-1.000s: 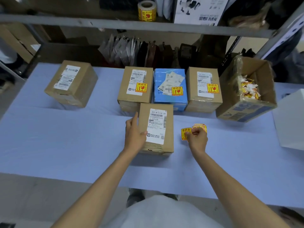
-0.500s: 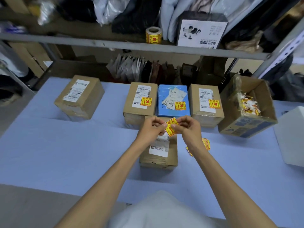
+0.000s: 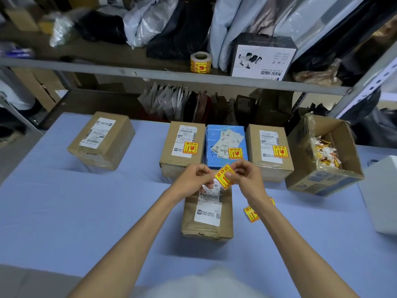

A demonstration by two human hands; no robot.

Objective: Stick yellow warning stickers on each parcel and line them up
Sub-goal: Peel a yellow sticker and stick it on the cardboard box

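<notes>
Your left hand [image 3: 194, 179] and right hand [image 3: 243, 176] both pinch the yellow sticker [image 3: 224, 177], likely thin, limp and tacky: grip its edges only, above the unlabelled parcel [image 3: 208, 214].

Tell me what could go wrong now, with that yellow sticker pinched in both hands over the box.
1. The yellow warning sticker sits in the grip of both the left hand and the right hand, so it might fold onto itself.
2. It could land on the shipping label of the near brown parcel and cover the barcode.
3. The right forearm crosses the loose stickers, which might get swept away.
</notes>
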